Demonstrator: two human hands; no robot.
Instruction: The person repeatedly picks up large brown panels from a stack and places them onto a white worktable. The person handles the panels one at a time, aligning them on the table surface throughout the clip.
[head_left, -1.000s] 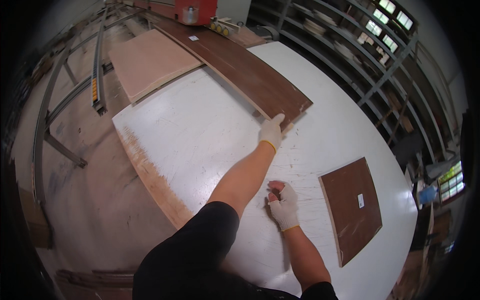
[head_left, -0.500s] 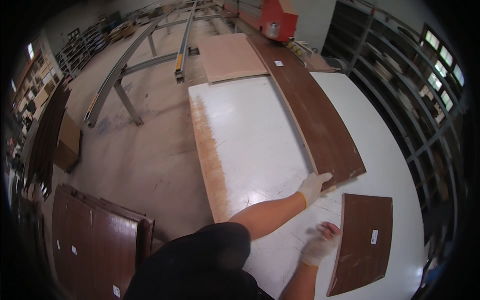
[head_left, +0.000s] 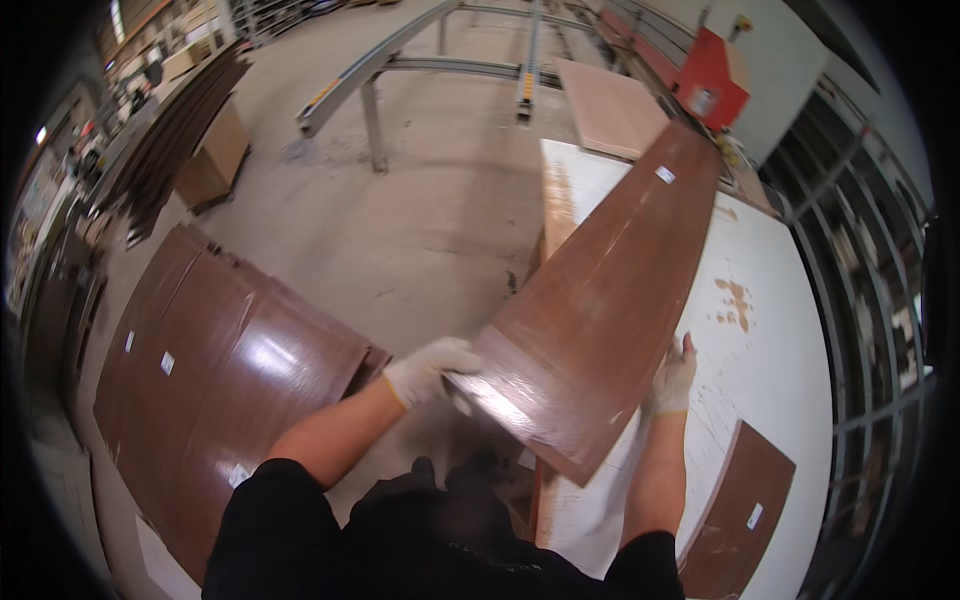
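A long brown wood-grain board (head_left: 600,310) with a small white label is held in both hands, its near end out over the left edge of the white worktable (head_left: 735,370). My left hand (head_left: 432,372), in a pale glove, grips the near left corner, fingers closed on it. At the board's right edge, my gloved right hand (head_left: 676,378) holds on, its thumb showing and its other fingers hidden beneath. A shorter brown board (head_left: 738,515) lies on the table to the right. Left of me stands a stack of brown panels (head_left: 210,390) with white labels.
At the table's far end lies a pale board (head_left: 612,108), with a red machine part (head_left: 712,80) beside it. Metal rails on legs (head_left: 375,125) stand over the floor ahead. Dark shelving (head_left: 860,250) lines the right side. Dark strips (head_left: 170,130) are piled at far left.
The long board's near end has swung left off the tabletop. My left hand has moved to its near left corner, and my right hand has taken hold of its right edge. The view has turned left.
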